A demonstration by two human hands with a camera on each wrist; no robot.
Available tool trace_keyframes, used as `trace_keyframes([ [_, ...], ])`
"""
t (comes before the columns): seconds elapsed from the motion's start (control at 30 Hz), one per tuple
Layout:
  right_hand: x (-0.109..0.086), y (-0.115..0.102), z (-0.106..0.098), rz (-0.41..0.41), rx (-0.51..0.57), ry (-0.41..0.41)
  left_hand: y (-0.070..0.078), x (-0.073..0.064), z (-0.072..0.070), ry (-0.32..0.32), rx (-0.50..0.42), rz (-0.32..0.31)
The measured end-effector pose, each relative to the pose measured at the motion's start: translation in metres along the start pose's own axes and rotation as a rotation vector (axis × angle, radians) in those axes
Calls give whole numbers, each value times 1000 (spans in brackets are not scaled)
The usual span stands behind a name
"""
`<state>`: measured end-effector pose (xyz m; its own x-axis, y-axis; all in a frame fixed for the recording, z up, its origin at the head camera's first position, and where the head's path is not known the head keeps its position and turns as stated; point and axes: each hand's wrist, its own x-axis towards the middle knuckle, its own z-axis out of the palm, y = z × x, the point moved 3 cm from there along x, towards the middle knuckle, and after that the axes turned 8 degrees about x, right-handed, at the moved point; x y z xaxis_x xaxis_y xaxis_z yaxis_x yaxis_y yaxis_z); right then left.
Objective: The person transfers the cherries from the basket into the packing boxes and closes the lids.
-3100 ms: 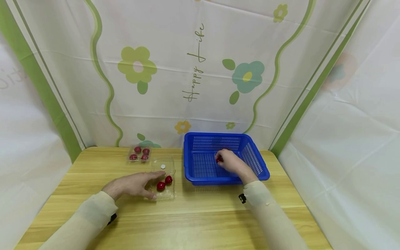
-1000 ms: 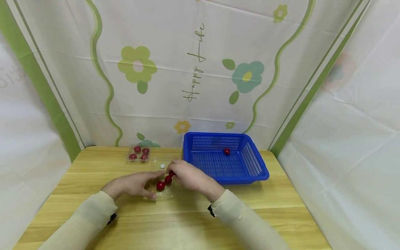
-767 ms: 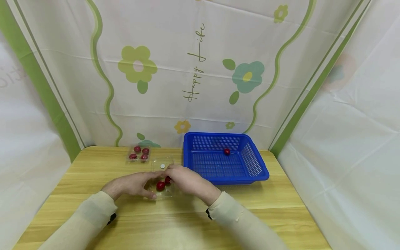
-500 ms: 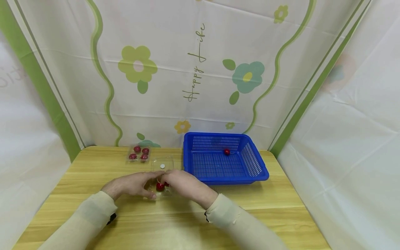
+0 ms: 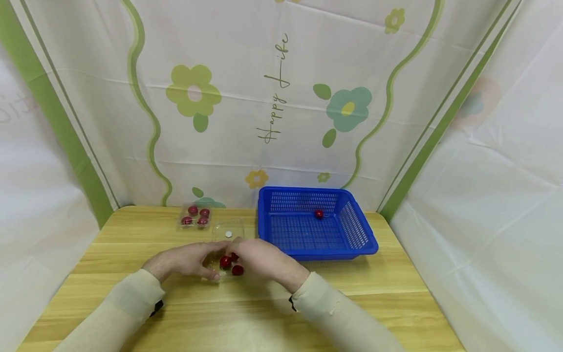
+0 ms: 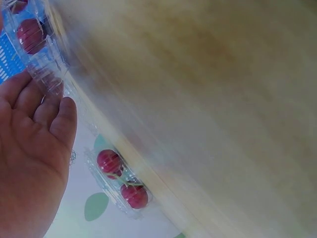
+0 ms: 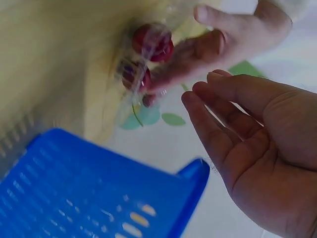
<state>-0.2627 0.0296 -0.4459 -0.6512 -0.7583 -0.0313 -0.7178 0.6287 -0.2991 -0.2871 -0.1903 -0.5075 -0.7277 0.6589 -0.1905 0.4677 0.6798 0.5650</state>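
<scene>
A clear plastic box [image 5: 236, 226] lies with its lid folded back. Three cherries show in its near half: one red cherry [image 5: 226, 262] on the left, another [image 5: 234, 256] partly behind my fingers, a third [image 5: 237, 270] in front. My left hand [image 5: 186, 260] stays at the box's left side, fingers straight and thumb spread; in the left wrist view its fingertips touch the clear plastic [image 6: 47, 74]. My right hand [image 5: 264, 261] hovers over the box's right side. In the right wrist view its fingers [image 7: 203, 124] are loosely bent with nothing visible between them.
A blue basket [image 5: 318, 256] stands right of the box, with one cherry [image 5: 319, 213] inside near its back wall. Behind my left hand sits a closed clear box [image 5: 182, 223] with several cherries. A printed curtain [image 5: 237, 146] hangs behind the wooden table [image 5: 246, 322].
My right hand took a cherry from the basket, carried it left and let it go in the clear box, where a third cherry now shows at the front. My left hand has kept its place.
</scene>
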Motion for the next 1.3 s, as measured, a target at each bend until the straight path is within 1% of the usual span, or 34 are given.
trace_keyframes([
  [0.13, -4, 8, -14, 21, 69, 38, 0, 0, 0, -5, -9, 5],
  [0.33, -9, 24, -30, 57, 62, 80, -1, 0, 1, -17, -22, 13],
  [0.53, -15, 43, -42, 84, 95, 120, 0, 0, 2, -13, -11, 4],
  [0.67, -20, 60, -49, 106, 136, 143, 0, 0, 2, -13, -11, -1],
  [0.83, -27, 83, -56, 142, 200, 176, 0, 0, 2, -12, -6, -6],
  [0.97, -33, 100, -60, 200, 234, 196, 1, -1, 2, -16, -15, -13],
  [1.17, -41, 126, -63, 288, 244, 219, 2, -1, 2, -16, -16, -20],
  [1.3, -45, 142, -64, 318, 234, 228, 1, 0, 2, -13, -5, -19],
])
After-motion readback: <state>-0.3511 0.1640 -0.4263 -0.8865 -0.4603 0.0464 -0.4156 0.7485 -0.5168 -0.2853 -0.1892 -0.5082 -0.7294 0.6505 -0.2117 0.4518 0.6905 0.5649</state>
